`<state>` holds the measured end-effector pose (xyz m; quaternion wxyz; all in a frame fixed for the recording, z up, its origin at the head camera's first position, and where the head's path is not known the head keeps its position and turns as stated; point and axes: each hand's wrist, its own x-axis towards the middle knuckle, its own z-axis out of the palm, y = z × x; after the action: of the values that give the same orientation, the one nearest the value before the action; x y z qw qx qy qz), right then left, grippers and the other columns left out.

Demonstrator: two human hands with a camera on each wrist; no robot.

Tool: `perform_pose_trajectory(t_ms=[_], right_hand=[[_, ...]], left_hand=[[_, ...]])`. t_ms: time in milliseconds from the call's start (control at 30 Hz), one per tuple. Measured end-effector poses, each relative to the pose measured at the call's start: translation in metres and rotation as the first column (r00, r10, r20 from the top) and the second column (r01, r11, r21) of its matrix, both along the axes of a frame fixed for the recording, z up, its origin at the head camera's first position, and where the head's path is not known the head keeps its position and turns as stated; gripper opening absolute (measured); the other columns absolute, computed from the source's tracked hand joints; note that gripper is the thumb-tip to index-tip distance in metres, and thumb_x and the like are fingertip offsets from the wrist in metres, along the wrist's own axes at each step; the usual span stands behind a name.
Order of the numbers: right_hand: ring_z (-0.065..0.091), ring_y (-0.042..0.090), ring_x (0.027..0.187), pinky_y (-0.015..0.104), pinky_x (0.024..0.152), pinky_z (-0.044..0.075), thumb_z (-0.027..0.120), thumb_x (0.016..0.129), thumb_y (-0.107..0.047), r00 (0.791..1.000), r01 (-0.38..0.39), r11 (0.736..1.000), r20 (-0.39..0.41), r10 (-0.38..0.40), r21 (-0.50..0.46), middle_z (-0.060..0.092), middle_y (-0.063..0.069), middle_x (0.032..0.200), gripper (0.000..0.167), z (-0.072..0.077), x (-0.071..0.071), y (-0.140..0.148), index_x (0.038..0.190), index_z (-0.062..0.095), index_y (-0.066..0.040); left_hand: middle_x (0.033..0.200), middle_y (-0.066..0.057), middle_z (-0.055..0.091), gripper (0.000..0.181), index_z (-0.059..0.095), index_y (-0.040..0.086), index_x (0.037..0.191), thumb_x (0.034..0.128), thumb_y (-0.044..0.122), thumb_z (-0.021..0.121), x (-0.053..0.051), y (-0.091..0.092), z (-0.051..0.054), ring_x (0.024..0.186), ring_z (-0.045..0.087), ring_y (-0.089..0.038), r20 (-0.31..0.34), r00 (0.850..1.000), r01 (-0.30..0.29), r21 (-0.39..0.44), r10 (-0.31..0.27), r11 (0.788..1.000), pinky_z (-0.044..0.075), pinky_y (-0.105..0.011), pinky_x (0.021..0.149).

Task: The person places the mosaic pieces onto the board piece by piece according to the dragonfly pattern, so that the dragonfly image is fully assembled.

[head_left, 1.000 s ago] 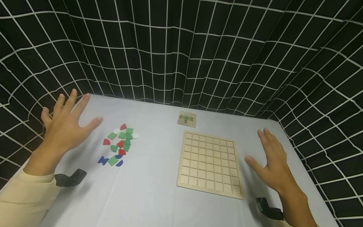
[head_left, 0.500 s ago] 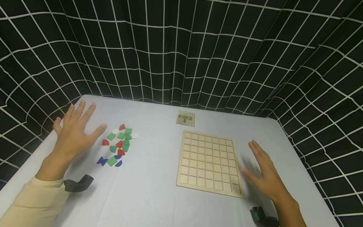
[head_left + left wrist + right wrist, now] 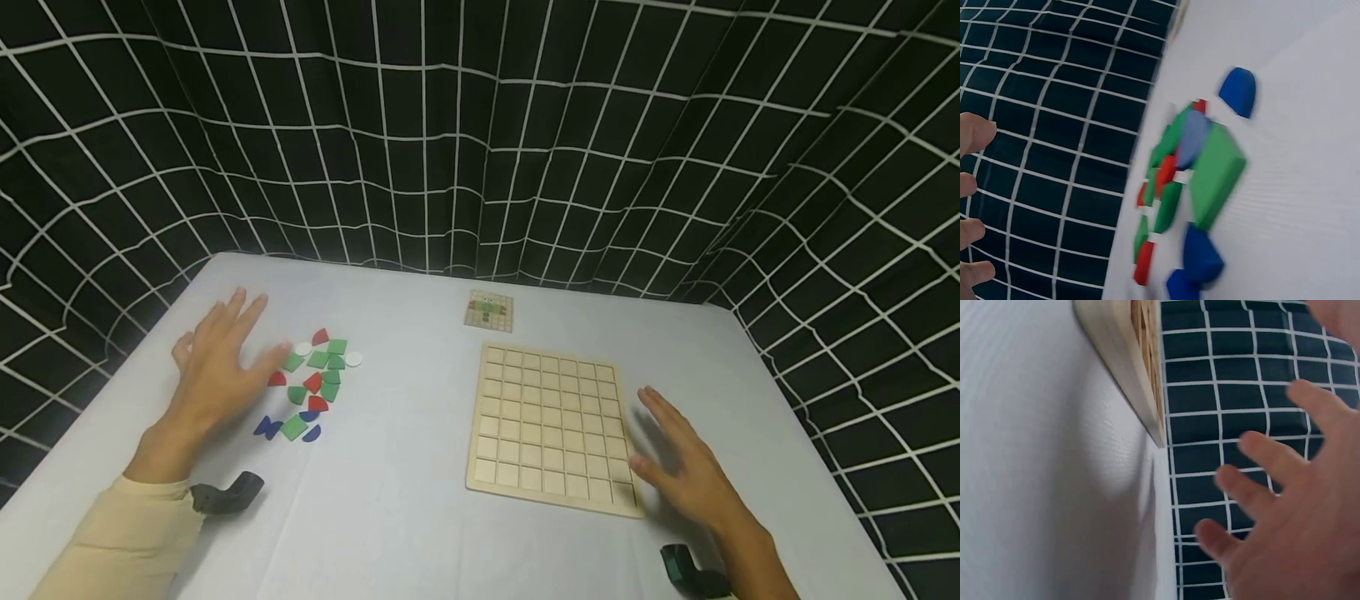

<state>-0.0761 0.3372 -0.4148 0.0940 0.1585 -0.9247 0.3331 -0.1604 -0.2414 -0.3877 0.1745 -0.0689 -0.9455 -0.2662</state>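
In the head view my left hand (image 3: pixel 213 371) hovers with spread fingers beside the scattered flat pieces, its thumb over their left edge. Among them are green squares (image 3: pixel 295 427), red quarter-round pieces (image 3: pixel 318 403), blue half-round pieces (image 3: pixel 312 433) and white discs (image 3: pixel 354 359). The left wrist view shows a green square (image 3: pixel 1216 175) close up, with blue pieces (image 3: pixel 1202 255) around it. On the right, my right hand (image 3: pixel 686 467) is beside a wooden grid board (image 3: pixel 553 427), its thumb near the board's right edge; whether they touch I cannot tell. Neither hand holds anything.
A small square pattern card (image 3: pixel 489 311) lies behind the board, printed with a green and brown figure. White cloth covers the table (image 3: pixel 375 517). A black curtain with white grid lines (image 3: pixel 420 133) surrounds the back and sides.
My left hand has moved right and lower, closer to the pieces. My right hand has come left and down toward the board's right edge. Pieces, board and card have stayed in place.
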Motion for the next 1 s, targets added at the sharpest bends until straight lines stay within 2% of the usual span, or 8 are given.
perform_pose_trajectory(t_ms=[100, 167, 300, 467, 600, 800, 1000], right_hand=[[0.024, 0.050, 0.143, 0.078, 0.101, 0.021, 0.075, 0.087, -0.019, 0.998, -0.008, 1.000, 0.056, 0.007, 0.014, 0.030, 0.020, 0.159, 0.082, -0.004, -0.001, 0.000, 0.157, 0.034, -0.017], [0.026, 0.054, 0.141, 0.078, 0.100, 0.022, 0.075, 0.088, -0.022, 0.996, -0.008, 0.999, 0.085, 0.005, 0.037, 0.032, 0.022, 0.158, 0.080, -0.006, -0.001, 0.000, 0.157, 0.035, -0.017], [0.030, 0.054, 0.138, 0.076, 0.100, 0.025, 0.077, 0.087, -0.025, 0.996, -0.025, 0.996, 0.093, 0.017, 0.080, 0.037, 0.022, 0.154, 0.076, -0.011, -0.002, 0.000, 0.153, 0.041, -0.015], [0.035, 0.054, 0.135, 0.075, 0.099, 0.027, 0.078, 0.085, -0.025, 0.997, -0.052, 0.991, 0.056, 0.046, 0.120, 0.044, 0.023, 0.149, 0.068, -0.017, -0.003, 0.003, 0.146, 0.051, -0.013], [0.033, 0.056, 0.134, 0.078, 0.097, 0.024, 0.078, 0.085, -0.025, 0.997, -0.057, 0.990, 0.061, 0.050, 0.132, 0.046, 0.025, 0.148, 0.062, -0.019, -0.003, 0.005, 0.142, 0.056, -0.013], [0.032, 0.056, 0.136, 0.078, 0.098, 0.024, 0.077, 0.087, -0.029, 0.994, -0.033, 0.987, 0.103, 0.017, 0.157, 0.045, 0.025, 0.148, 0.057, -0.020, -0.002, 0.003, 0.139, 0.059, -0.011], [0.030, 0.051, 0.139, 0.076, 0.102, 0.024, 0.074, 0.090, -0.030, 0.990, 0.002, 0.982, 0.139, -0.028, 0.187, 0.044, 0.022, 0.150, 0.053, -0.017, -0.003, 0.002, 0.136, 0.062, -0.007]], left_hand=[[0.162, -0.021, 0.022, 0.071, 0.034, 0.010, 0.156, 0.0954, 0.035, 0.060, 0.000, 0.000, -0.007, 0.147, 0.014, -0.047, 0.002, 1.000, 0.013, 0.028, -0.013, 1.000, 0.004, -0.078, 0.104], [0.162, -0.021, 0.023, 0.069, 0.035, 0.009, 0.156, 0.0962, 0.034, 0.059, 0.000, 0.000, -0.012, 0.147, 0.015, -0.047, 0.009, 1.000, 0.022, 0.050, -0.023, 0.999, 0.006, -0.078, 0.103], [0.161, -0.022, 0.025, 0.067, 0.035, 0.008, 0.155, 0.0970, 0.031, 0.060, 0.001, 0.000, -0.018, 0.146, 0.018, -0.048, 0.016, 1.000, 0.021, 0.087, -0.022, 0.996, 0.010, -0.077, 0.101], [0.161, -0.021, 0.026, 0.064, 0.036, 0.007, 0.155, 0.0994, 0.029, 0.059, 0.000, 0.000, -0.028, 0.146, 0.020, -0.046, 0.040, 0.999, 0.021, 0.148, -0.027, 0.989, 0.006, -0.077, 0.106], [0.160, -0.021, 0.028, 0.062, 0.037, 0.007, 0.154, 0.1005, 0.029, 0.059, -0.001, -0.001, -0.034, 0.145, 0.022, -0.046, 0.057, 0.998, 0.019, 0.194, -0.030, 0.981, 0.007, -0.074, 0.109], [0.159, -0.023, 0.028, 0.061, 0.036, 0.007, 0.155, 0.1021, 0.029, 0.056, -0.001, 0.001, -0.041, 0.146, 0.022, -0.045, 0.109, 0.994, 0.000, 0.218, -0.025, 0.976, 0.018, -0.064, 0.113], [0.157, -0.023, 0.032, 0.060, 0.037, 0.007, 0.155, 0.1026, 0.030, 0.056, -0.002, 0.002, -0.044, 0.145, 0.025, -0.045, 0.118, 0.993, -0.025, 0.233, -0.003, 0.972, 0.021, -0.062, 0.114]])
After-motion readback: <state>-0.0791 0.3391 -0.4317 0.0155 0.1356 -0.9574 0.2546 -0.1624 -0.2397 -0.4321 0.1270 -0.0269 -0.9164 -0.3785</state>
